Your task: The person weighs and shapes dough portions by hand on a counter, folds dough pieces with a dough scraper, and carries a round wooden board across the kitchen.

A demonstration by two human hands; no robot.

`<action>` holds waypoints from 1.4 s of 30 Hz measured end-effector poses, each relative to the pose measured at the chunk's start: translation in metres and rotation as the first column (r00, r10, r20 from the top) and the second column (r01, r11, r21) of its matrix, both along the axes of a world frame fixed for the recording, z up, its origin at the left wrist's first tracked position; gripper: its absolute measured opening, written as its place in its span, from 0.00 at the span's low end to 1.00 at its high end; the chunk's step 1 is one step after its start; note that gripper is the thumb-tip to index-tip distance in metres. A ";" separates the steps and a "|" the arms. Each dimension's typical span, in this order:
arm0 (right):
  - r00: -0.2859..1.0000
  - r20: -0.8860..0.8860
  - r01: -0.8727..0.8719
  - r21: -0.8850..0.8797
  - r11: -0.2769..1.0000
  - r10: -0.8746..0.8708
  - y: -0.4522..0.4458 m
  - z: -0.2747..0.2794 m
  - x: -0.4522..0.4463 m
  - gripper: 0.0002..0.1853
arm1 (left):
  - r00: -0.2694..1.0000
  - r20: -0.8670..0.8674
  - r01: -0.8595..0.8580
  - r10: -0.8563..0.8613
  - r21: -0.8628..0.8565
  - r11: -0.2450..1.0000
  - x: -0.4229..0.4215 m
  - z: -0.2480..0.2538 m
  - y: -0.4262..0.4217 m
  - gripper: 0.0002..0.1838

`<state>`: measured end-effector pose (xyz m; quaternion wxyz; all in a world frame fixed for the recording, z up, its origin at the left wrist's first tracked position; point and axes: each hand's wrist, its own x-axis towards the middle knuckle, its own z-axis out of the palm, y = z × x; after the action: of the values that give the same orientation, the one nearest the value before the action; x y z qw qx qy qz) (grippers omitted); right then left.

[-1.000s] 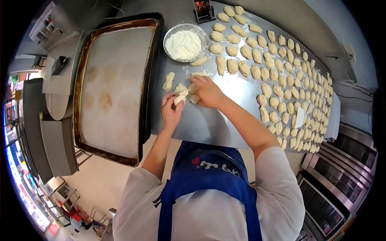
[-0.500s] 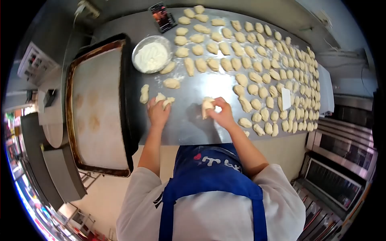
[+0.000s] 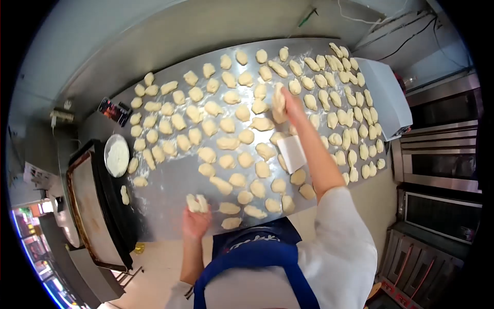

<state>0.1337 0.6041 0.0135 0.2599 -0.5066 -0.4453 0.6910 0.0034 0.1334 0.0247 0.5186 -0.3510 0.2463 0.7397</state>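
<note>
My left hand (image 3: 196,223) is closed around dough pieces (image 3: 196,203) near the front edge of the metal table (image 3: 170,198). Farther right and away from me, my right hand (image 3: 292,105) grips a long dough piece (image 3: 279,103) over the rows of dough. Many floured dough lumps (image 3: 227,142) lie spread on the table around and beyond both hands. A white rectangular card (image 3: 292,154) rests among them, beside my right forearm. One small dough lump (image 3: 125,194) sits apart at the left.
A bowl of white flour (image 3: 117,156) stands at the left, beside dark-rimmed baking trays (image 3: 87,206). Behind it a phone (image 3: 114,111) leans on a stand. A grey box (image 3: 383,98) borders the table's right end, with ovens (image 3: 442,165) beyond.
The view has swung to the right. My right hand has moved from beside my left hand to far across the dough rows, carrying a dough piece. My left hand still holds dough.
</note>
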 end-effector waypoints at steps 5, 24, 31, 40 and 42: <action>0.853 0.522 -0.290 0.517 0.805 -0.028 0.148 0.024 0.002 0.26 | 0.974 -0.011 0.218 -0.227 -0.234 0.948 0.077 0.026 0.054 0.20; 0.458 0.598 -0.617 0.747 0.249 -0.658 0.316 -0.060 0.003 0.12 | 0.862 -0.145 0.404 -0.485 -0.378 0.833 0.071 0.032 0.220 0.21; 0.553 -0.107 -0.733 0.409 0.543 0.826 0.134 0.039 0.008 0.33 | 0.420 -0.658 0.485 -0.625 -0.419 0.767 0.034 0.058 0.418 0.37; 0.968 -0.165 0.251 0.694 0.675 -0.191 0.303 -0.007 0.043 0.20 | -0.255 -0.799 0.632 -0.545 -0.564 0.531 0.084 0.058 0.437 0.31; 0.892 0.168 -0.010 0.935 0.353 -0.419 0.353 -0.029 0.061 0.20 | -0.326 -0.713 0.604 -0.621 -0.662 0.443 0.097 0.040 0.394 0.21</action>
<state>0.1950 0.9569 -0.0153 0.4906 -0.4520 -0.7243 0.1743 0.1006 0.5277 0.0649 0.5361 0.3816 0.6549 0.3717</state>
